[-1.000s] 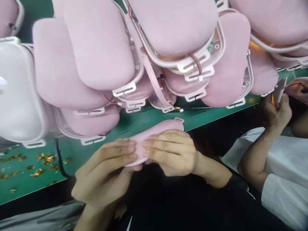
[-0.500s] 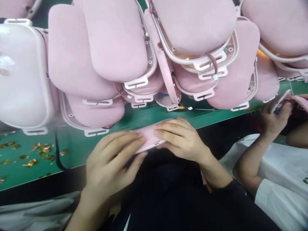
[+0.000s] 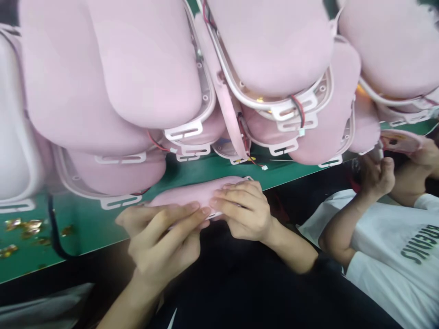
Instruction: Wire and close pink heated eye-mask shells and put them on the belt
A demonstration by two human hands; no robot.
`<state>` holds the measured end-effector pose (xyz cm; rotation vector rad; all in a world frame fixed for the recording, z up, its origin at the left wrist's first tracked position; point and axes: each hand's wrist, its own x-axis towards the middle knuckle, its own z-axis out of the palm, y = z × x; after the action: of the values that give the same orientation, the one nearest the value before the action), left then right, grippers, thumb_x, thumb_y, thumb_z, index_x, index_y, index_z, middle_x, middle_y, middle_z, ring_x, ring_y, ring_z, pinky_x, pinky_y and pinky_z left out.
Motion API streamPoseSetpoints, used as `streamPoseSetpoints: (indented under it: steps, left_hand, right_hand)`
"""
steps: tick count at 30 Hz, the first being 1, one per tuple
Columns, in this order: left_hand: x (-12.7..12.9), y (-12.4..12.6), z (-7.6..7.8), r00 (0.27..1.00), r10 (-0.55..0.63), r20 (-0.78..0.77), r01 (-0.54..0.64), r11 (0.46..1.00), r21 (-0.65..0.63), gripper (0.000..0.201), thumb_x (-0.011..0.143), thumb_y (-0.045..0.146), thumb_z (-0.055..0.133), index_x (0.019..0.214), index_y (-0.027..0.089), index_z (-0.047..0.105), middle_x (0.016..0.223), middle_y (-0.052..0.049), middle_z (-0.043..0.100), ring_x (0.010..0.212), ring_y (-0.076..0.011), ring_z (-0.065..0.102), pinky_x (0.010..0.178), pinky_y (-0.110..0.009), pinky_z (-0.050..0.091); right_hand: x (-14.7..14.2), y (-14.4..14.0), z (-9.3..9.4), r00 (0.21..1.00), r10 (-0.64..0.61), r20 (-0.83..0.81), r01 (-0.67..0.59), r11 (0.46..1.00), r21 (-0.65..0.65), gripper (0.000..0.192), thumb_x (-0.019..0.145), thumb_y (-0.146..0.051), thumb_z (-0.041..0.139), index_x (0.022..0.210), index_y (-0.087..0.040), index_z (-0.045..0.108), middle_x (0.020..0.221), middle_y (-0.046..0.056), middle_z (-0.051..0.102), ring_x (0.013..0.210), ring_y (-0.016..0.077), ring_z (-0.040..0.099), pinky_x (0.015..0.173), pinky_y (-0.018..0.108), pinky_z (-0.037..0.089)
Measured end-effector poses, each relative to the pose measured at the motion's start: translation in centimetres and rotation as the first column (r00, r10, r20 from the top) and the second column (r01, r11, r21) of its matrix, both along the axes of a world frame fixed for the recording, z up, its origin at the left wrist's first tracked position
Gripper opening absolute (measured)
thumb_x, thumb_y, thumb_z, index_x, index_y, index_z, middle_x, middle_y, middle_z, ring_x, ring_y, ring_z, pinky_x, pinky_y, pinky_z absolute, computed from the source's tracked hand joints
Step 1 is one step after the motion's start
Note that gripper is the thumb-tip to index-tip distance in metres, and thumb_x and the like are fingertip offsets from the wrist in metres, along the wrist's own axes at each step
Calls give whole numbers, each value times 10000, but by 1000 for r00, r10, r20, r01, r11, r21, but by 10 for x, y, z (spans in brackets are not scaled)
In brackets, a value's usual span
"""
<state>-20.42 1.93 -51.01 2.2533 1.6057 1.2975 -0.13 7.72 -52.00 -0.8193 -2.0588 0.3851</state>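
Note:
Both hands hold a pink rounded plastic casing (image 3: 192, 191) with a pale rim, tilted edge-on at the front edge of the green table. My left hand (image 3: 164, 237) is closed on its left end, fingers over the top and thumb below. My right hand (image 3: 243, 208) grips the right end, with its fingers bent across the pink face. A small slot shows in the rim between the hands. The casing's underside and whatever is inside it are hidden.
Pink casings with white slotted tabs lie in stacks (image 3: 154, 68) along the green table (image 3: 103, 224). A red-black wire with a connector (image 3: 302, 131) hangs from one. Gold foil-like pieces (image 3: 32, 226) lie at left. At right, a co-worker's hands (image 3: 377, 176) hold a pink part.
The casing has tilted so more of its pink face shows, and my left hand has shifted its grip. The view has moved slightly. The co-worker's hands have drawn the pink part apart from another piece.

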Motion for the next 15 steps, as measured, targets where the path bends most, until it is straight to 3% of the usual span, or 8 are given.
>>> streamPoseSetpoints:
  steps: [5, 8, 10, 12, 13, 14, 15]
  left_hand:
    - [-5, 5, -3, 1000, 14, -10, -14, 1000, 21, 284, 886, 35, 833, 1046, 264, 777, 887, -18, 808, 768, -218, 625, 775, -420, 440]
    - [-11, 0, -6, 999, -15, -29, 17, 998, 62, 245, 944, 87, 773, 1080, 290, 759, 924, -11, 808, 860, -237, 647, 835, -427, 449]
    - [-16, -10, -16, 997, -16, -74, 27, 987, 158, 181, 971, 184, 730, 1115, 293, 745, 999, -61, 802, 984, -300, 654, 878, -466, 471]
    - [-23, -18, -36, 1000, -14, -9, 16, 943, 333, 214, 993, 335, 618, 1170, 289, 730, 1028, -123, 755, 971, -348, 633, 824, -512, 491]
    - [-28, -20, -47, 991, 58, 116, -104, 893, 437, 272, 981, 329, 560, 1203, 329, 718, 967, -103, 713, 894, -342, 607, 767, -510, 489]
    - [-34, -20, -58, 951, 159, 264, -274, 828, 489, 334, 945, 310, 554, 1238, 366, 704, 932, -85, 683, 841, -339, 595, 720, -506, 481]
    - [-42, -19, -67, 918, 201, 343, -361, 783, 506, 381, 900, 312, 594, 1259, 394, 689, 920, -69, 665, 801, -332, 600, 672, -495, 476]
  right_hand:
    - [6, 3, 8, 986, 57, 154, -63, 998, 32, 167, 1020, -229, 739, 1182, -197, 763, 1131, 40, 859, 1054, 168, 794, 922, 329, 596]
    - [8, 0, 25, 940, 85, 331, -106, 993, 46, 220, 1025, -172, 671, 1231, -187, 746, 1236, 66, 840, 1135, 198, 792, 970, 374, 627]
    - [10, -3, 48, 932, 86, 352, -123, 989, 83, 263, 995, -103, 629, 1221, -178, 742, 1205, 61, 849, 1111, 204, 808, 959, 383, 663]
    - [16, -3, 82, 956, 94, 280, -141, 978, 155, 313, 982, -85, 624, 1260, -183, 730, 1145, 51, 861, 1083, 196, 822, 950, 373, 692]
    - [20, 0, 104, 970, 78, 230, -130, 967, 218, 366, 980, -80, 633, 1319, -191, 716, 1128, 49, 863, 1087, 193, 824, 955, 368, 701]
    - [24, 6, 127, 983, 34, 179, -89, 947, 308, 442, 978, -70, 646, 1397, -204, 691, 1127, 50, 863, 1097, 194, 824, 965, 367, 706]
    - [28, 17, 151, 991, -43, 127, -14, 909, 415, 517, 975, -66, 667, 1468, -222, 660, 1128, 50, 862, 1095, 199, 825, 960, 365, 711]
